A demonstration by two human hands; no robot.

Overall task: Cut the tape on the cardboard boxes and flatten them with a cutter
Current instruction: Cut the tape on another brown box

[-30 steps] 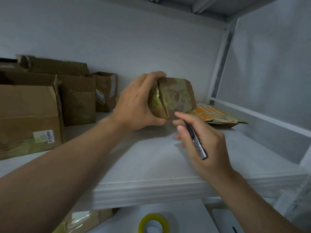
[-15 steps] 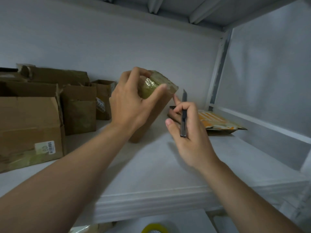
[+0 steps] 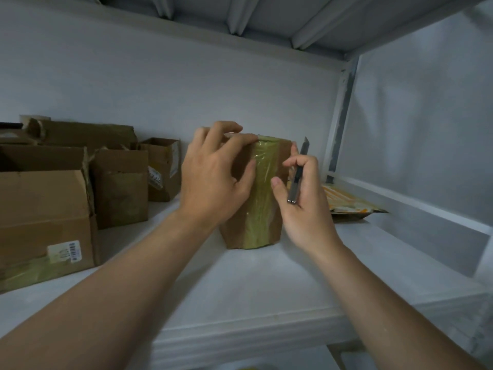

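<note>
A small brown cardboard box stands on end in the middle of the white shelf, with a wide strip of yellowish tape running down the face towards me. My left hand holds the box from the left, fingers over its top edge and thumb on the tape. My right hand is at the box's right side and grips a slim metal cutter, blade end pointing up, beside the box's top right corner.
Several open brown cardboard boxes stand along the left of the shelf, back to the wall. A flattened orange and white package lies at the back right by the shelf's upright post. Another shelf hangs overhead.
My left hand has turned the box from a tilt to upright on the shelf, the taped face now towards me. My right hand with the cutter has closed in on the box's right side.
</note>
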